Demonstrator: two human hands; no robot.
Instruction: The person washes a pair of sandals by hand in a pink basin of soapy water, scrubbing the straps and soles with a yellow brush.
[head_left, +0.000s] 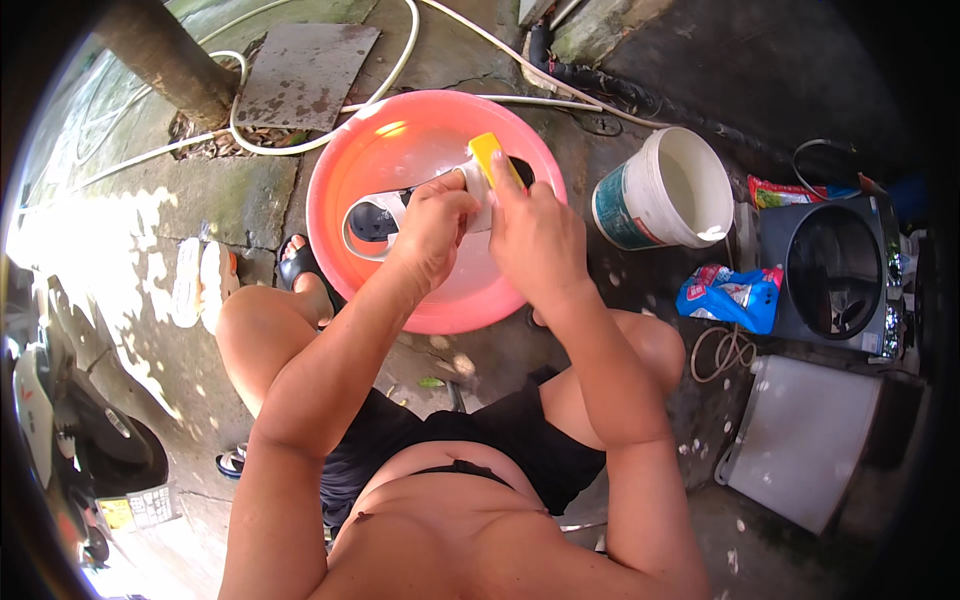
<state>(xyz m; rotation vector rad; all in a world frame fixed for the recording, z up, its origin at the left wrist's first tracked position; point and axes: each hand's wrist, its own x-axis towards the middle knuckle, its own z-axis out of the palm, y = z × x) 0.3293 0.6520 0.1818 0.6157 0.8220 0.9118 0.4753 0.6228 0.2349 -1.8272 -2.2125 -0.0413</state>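
A round pink plastic basin (435, 322) stands on the ground before me, with some cloudy water (472, 281) in it. Over the basin my left hand (435, 225) grips a black and white sandal (375, 221), its open strap end pointing left. My right hand (540, 232) holds a yellow brush (487, 154) against the white upper part of the same sandal, index finger laid along the brush's back. The brush's bristles are hidden, and the fingers cover the sandal's middle.
A white bucket (637, 195) stands right of the basin. Further right are a blue detergent bag (731, 296), a dark front-loading appliance (795, 225) and a grey box (802, 435). White shoes (206, 281) lie left. A pale hose (409, 52) loops behind, near a tree trunk (169, 64).
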